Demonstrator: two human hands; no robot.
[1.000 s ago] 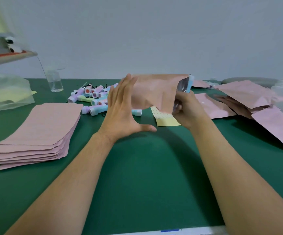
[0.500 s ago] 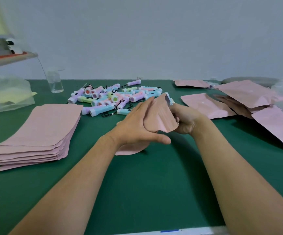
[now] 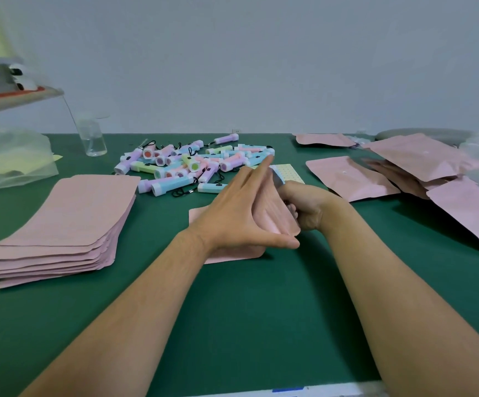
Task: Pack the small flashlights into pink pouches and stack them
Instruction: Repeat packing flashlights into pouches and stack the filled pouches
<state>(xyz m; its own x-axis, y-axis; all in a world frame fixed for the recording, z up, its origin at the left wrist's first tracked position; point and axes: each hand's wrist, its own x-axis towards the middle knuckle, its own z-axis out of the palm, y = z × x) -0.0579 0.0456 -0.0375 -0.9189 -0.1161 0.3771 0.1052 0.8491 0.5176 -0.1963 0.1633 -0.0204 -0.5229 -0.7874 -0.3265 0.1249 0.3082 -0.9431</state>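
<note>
Hands meet at the middle of the green counter around one pink pouch. The left hand lies against its left face with the fingers straight and close together and the thumb spread wide beneath. The right hand is curled round its right end, gripping it. The pouch is matte, pale pink and creased, tilted up from the counter, with a silvery lining showing at its far, upper mouth; its near corner rests flat on the green surface under the left wrist.

Just beyond the hands lies the heap of small flashlights, pastel purple, blue, green and pink, with white heads and black cords. A neat stack of flat pouches sits at the left. Loose pouches lie scattered at the right. A yellow dotted sheet peeks out behind the right hand.
</note>
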